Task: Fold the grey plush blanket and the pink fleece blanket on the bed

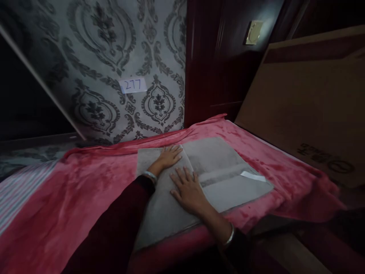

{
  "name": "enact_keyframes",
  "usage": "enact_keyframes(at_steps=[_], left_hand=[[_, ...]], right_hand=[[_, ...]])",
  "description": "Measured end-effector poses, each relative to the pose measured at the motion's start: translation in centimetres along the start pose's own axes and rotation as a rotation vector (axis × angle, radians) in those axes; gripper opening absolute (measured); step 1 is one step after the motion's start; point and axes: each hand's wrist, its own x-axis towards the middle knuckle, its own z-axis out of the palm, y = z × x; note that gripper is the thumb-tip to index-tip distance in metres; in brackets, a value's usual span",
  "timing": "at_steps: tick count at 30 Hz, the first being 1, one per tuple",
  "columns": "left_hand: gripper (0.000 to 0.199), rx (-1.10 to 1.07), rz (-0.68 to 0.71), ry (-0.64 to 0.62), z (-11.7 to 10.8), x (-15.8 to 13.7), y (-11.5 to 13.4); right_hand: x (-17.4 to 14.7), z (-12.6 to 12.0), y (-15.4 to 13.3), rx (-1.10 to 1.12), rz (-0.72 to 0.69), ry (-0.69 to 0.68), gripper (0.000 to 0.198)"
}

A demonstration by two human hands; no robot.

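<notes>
Head view: the grey cloth [165, 213] lies between the far and near edges of the red cover [102, 182], its white tag [253, 176] toward the right edge. Left hand [170, 156] and right hand [188, 190] rest flat upon it, slightly apart, fingers spread, clamping nothing; even palm pressure should best limit creasing.
</notes>
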Motion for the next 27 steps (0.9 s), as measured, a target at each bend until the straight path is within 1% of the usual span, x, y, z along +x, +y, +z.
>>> enact_keyframes(at_steps=[3,7,9,11,12,14,16,18,19,20,22,24,27], left_hand=[[0.056,-0.013,0.012,0.019,0.8,0.3,-0.8],[0.055,-0.003,0.006,0.056,0.9,0.7,-1.3],[0.056,0.021,0.005,0.069,1.0,0.9,-1.4],[0.057,0.053,0.009,0.07,1.0,1.0,-1.4],[0.057,0.068,0.011,0.066,0.9,1.1,-1.4],[0.058,0.087,0.013,0.058,0.9,1.2,-1.4],[0.058,0.089,0.014,0.061,0.9,1.3,-1.3],[0.058,0.079,0.02,0.075,0.9,1.3,-1.2],[0.058,0.074,0.022,0.085,1.0,1.2,-1.2],[0.058,0.072,0.026,0.095,1.0,1.1,-1.1],[0.057,0.079,0.034,0.112,0.9,0.8,-0.9],[0.057,0.103,0.029,0.102,0.5,0.7,-0.6],[0.058,0.127,-0.018,0.008,-0.8,0.6,0.5]], right_hand=[[-0.5,-0.2,-0.2,0.044,0.029,-0.021,0.065],[-2.2,-0.5,-0.5,0.077,0.061,-0.065,0.064],[-3.4,-0.7,0.0,0.095,0.051,-0.075,0.065],[-4.6,-1.4,1.6,0.146,-0.004,-0.079,0.064],[-5.1,-1.9,2.9,0.185,-0.029,-0.057,0.061],[-5.8,-3.7,6.5,0.25,-0.016,0.055,0.055],[-6.0,-6.0,11.0,0.209,0.167,0.242,0.052],[-5.8,-8.3,15.6,0.077,0.392,0.342,0.054],[-5.6,-9.2,17.6,0.016,0.504,0.352,0.055],[-5.3,-9.9,19.3,-0.019,0.583,0.33,0.056],[-5.0,-10.5,21.7,-0.028,0.682,0.251,0.054],[-4.6,-10.5,22.9,0.01,0.734,0.19,0.049],[-4.3,-10.3,23.3,0.068,0.791,0.18,0.043]])
